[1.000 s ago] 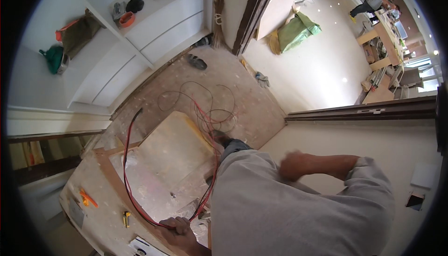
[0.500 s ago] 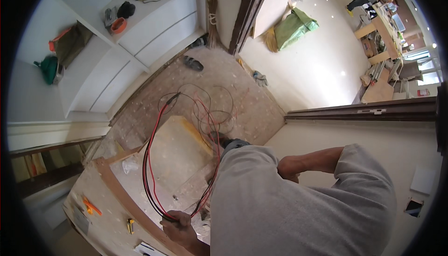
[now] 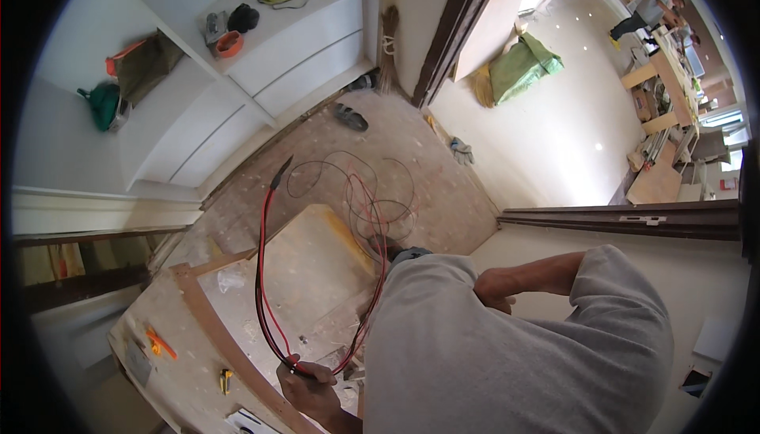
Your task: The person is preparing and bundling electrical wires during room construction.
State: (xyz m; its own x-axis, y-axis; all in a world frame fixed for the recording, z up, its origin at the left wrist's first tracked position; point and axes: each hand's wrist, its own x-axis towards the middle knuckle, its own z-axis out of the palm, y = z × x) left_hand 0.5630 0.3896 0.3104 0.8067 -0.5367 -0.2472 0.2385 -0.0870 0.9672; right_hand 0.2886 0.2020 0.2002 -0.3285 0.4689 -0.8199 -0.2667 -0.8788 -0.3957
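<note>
The left hand [image 3: 305, 382] grips a looped red and black cable [image 3: 261, 276] over the worktop [image 3: 182, 339] edge. The right hand [image 3: 495, 291] looks loosely curled and empty beside the grey shirt [image 3: 507, 355].

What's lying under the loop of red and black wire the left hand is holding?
Under the wire loop held by the left hand lies a pale, paint-spattered board beside a curved wooden strip. The grey shirt hides everything further right.

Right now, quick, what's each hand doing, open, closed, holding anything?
Left hand: closed around the loop of red and black wires.
Right hand: bent in against the grey shirt; open or closed cannot be told, nothing visible in it.
</note>
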